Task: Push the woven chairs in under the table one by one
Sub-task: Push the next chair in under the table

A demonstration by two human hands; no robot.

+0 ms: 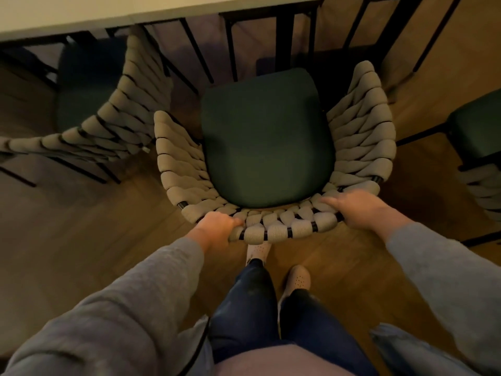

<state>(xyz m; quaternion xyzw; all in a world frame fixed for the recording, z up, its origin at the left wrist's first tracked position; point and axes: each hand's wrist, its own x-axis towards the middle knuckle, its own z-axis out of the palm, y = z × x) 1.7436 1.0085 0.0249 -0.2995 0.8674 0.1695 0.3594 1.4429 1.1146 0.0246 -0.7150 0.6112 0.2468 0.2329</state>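
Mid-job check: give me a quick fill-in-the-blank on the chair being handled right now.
1. Both hands, left hand and right hand, rest on the middle chair's woven ____.
2. Its seat cushion is dark ____.
3. The table top is ____ in colour.

Missing words: backrest; green; white

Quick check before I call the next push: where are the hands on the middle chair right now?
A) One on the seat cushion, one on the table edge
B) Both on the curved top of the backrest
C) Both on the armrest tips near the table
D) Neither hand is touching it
B: the left hand and the right hand both grip the woven backrest rim of the middle chair, with the green cushion untouched.
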